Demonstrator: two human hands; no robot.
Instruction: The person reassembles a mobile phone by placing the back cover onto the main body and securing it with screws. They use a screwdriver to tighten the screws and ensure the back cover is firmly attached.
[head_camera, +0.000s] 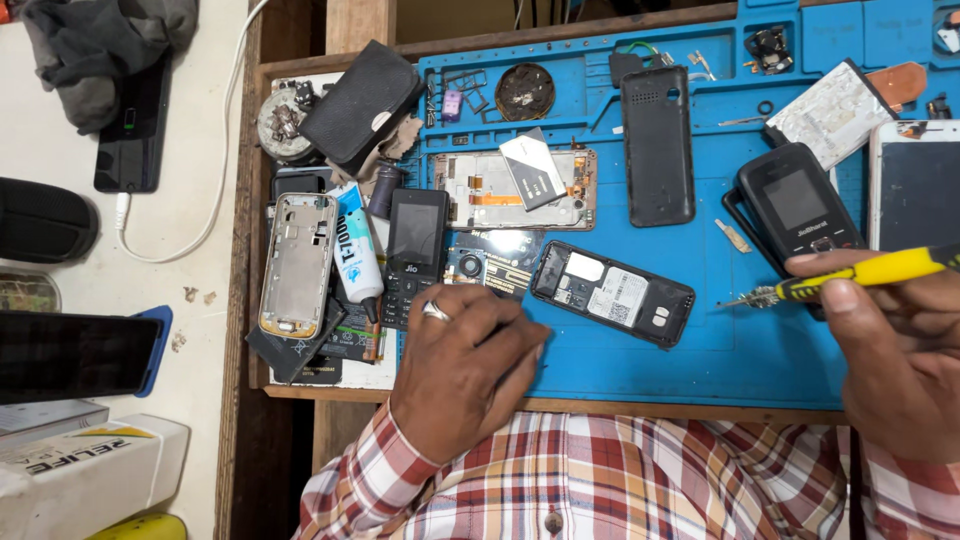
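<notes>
Bench: wooden tray top (300, 392) with raised rim, mostly covered by a blue work mat (640, 350) with moulded compartments along its far edge. Wood is dark, worn, scuffed. Left of it sits a white counter (200, 300), stained, with a few crumbs. White cable (225, 150) runs across the counter toward the bench's far corner. Grey cloth (100, 40) bunched at top left. Light is even, from overhead, with soft shadows.

I wear a plaid shirt (600, 480) in red, white and dark blue checks, long sleeves reaching my wrists. A silver ring (435, 311) sits on a finger of my left hand (465, 365). My right hand (895, 340) is bare.
</notes>
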